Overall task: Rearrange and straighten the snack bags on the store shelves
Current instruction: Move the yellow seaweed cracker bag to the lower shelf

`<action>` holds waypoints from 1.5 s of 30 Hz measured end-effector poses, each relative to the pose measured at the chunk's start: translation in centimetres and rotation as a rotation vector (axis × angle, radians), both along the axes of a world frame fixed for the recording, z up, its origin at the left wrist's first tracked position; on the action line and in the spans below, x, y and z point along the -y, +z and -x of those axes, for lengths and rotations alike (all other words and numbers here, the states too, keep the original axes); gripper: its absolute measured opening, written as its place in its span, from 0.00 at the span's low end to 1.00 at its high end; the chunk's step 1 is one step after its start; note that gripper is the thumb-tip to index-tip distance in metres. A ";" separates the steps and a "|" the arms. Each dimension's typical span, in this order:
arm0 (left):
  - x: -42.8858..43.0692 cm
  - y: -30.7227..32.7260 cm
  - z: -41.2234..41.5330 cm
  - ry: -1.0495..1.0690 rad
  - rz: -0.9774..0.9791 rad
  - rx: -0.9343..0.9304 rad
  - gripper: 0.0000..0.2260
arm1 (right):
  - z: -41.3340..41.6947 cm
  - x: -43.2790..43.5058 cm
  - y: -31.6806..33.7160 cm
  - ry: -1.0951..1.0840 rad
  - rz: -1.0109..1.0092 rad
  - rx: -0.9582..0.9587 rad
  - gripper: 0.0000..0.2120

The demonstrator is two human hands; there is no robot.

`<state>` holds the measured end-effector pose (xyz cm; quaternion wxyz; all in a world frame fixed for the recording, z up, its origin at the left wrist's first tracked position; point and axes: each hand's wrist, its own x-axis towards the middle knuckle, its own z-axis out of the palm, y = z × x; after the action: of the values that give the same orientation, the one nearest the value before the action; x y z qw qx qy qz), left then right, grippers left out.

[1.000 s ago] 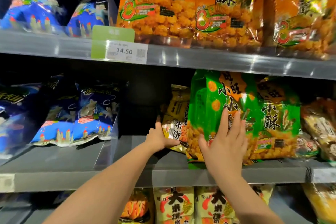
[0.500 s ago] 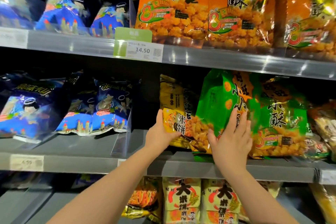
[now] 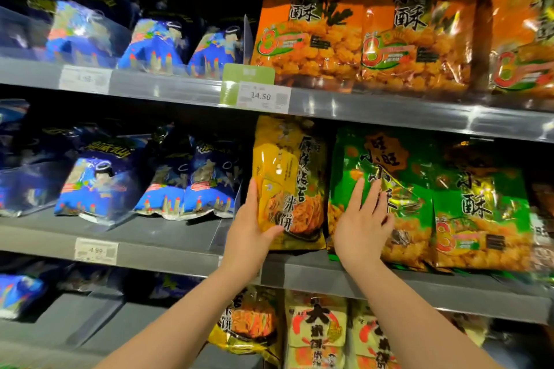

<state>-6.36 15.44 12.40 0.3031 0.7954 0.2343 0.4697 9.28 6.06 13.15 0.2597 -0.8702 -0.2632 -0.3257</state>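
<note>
The yellow rice-cracker bag (image 3: 289,186) is now standing upright at the middle shelf (image 3: 168,252) front, pulled out from behind the green snack bag (image 3: 380,198). The left hand (image 3: 250,231) is gripping its lower left edge; the right hand (image 3: 364,225) is pressing flat, fingers spread, against the green bag.

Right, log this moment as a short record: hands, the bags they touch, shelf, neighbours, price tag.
left hand: left hand grips the yellow bag at its lower left edge, thumb on the front
right hand: right hand lies flat, fingers spread, on the green bag
shelf: middle shelf; both bags stand on it, side by side
neighbours: blue bags to the left, second green bag to the right
above: orange bags
price tag: 14.50
</note>
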 end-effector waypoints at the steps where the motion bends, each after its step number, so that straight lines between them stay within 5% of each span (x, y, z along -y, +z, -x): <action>1: 0.1 -0.3 0.4 0.008 0.007 0.012 0.45 | -0.1 -0.3 0.2 0.001 0.032 -0.024 0.36; 15: 1.6 -0.7 3.2 0.047 0.072 0.056 0.45 | 2.7 3.1 -4.7 0.102 0.133 -0.108 0.36; 26: 4.2 -1.9 7.0 0.001 0.209 0.158 0.44 | 5.6 5.2 -3.4 0.372 -0.040 -0.162 0.29; 35: 5.2 -7.6 12.6 -0.071 0.302 0.134 0.44 | 9.4 5.2 -5.4 0.770 -0.236 -0.835 0.34; 45: 2.8 -21.0 15.6 -0.029 0.333 -0.048 0.41 | 13.6 4.3 -18.4 0.771 -0.120 -0.853 0.43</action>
<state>-21.99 12.62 -8.57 0.4318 0.7484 0.3048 0.4006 -4.30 1.74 -5.21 0.4916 -0.7495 -0.4144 0.1575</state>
